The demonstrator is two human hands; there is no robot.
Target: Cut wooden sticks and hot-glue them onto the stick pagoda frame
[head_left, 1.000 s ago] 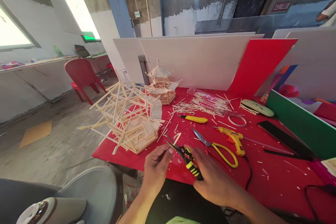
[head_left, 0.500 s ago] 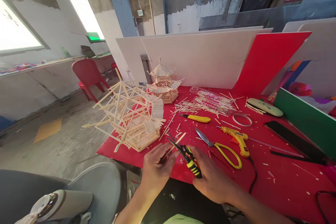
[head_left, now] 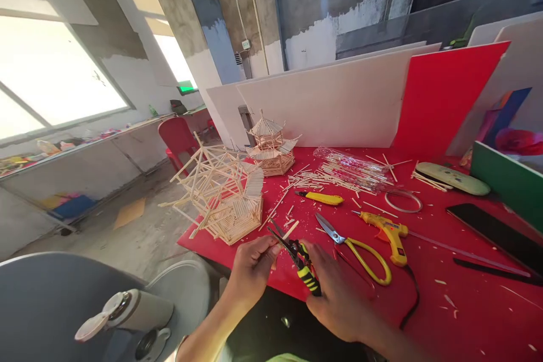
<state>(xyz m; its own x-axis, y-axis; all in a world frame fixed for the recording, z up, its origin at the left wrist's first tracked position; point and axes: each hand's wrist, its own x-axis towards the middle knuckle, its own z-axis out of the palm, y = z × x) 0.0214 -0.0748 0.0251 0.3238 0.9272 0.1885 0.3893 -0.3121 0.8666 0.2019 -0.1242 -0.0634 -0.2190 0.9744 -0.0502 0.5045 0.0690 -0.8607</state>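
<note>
My left hand pinches a thin pale wooden stick over the front edge of the red table. In my right hand is a pair of snips with black and lime-green handles. The blades are parted and cross the stick close to my left fingertips. Behind my left hand stands an open stick frame on a many-sided base. A smaller stick pavilion with a pointed roof is further back. Yellow-handled scissors lie right of my right hand.
Loose sticks and a clear bag of sticks lie across the middle. Nearby are a yellow utility knife, a glue gun with its cord, a tape ring and a phone. A bottle stands left on a grey seat.
The view has turned left and tilted, so most table items appear further right. Both hands keep their grips; the snips' blades now lie closer to my left fingertips.
</note>
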